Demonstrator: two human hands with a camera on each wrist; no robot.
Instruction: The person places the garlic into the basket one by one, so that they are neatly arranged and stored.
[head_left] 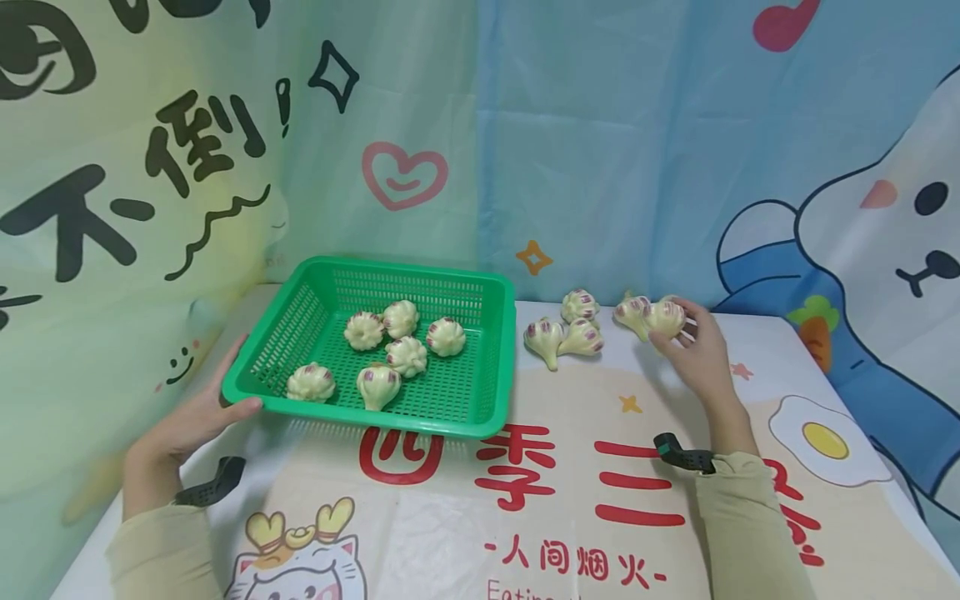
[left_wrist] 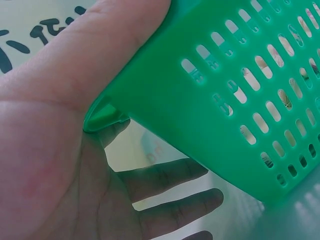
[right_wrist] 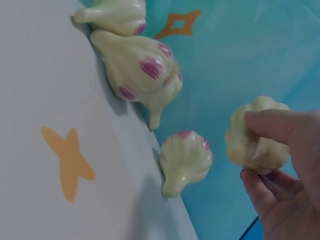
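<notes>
A green plastic basket (head_left: 495, 417) with slotted walls holds several garlic bulbs (head_left: 378, 385), white with purple streaks. At its left end my left hand (head_left: 191, 421) grips the rim, thumb over the top. In the left wrist view the other fingers (left_wrist: 177, 210) extend below the rim, outside the basket's wall (left_wrist: 155, 110). My right hand (head_left: 697, 350) pinches a garlic bulb (right_wrist: 257, 145) between thumb and fingertips at the back of the table. Just left of it is another garlic bulb (right_wrist: 185, 162), apart from the held one in the right wrist view.
Three more garlic bulbs (head_left: 580, 337) lie close together right of the basket. A printed cloth (head_left: 570, 467) covers the table. Behind the table's back edge hangs a blue curtain (head_left: 585, 167) with cartoon prints.
</notes>
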